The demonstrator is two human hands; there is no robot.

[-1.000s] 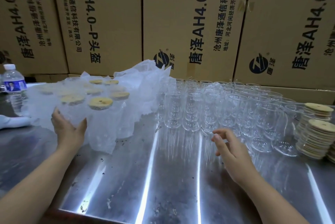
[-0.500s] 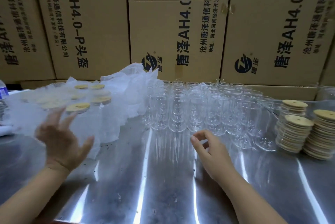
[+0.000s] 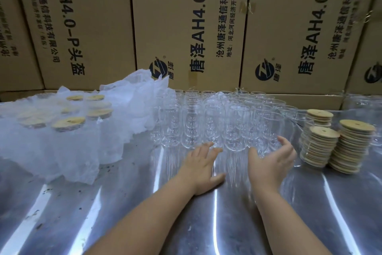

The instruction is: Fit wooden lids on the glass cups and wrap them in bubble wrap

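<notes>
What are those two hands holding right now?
Nothing yet. The left hand and right hand are both open, fingers spread, reaching toward the front row of bare glass cups on the metal table.

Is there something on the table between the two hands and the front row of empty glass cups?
Nothing visible. The left hand and right hand are open, right at the front glass cups, with only bare metal table beneath.
</notes>
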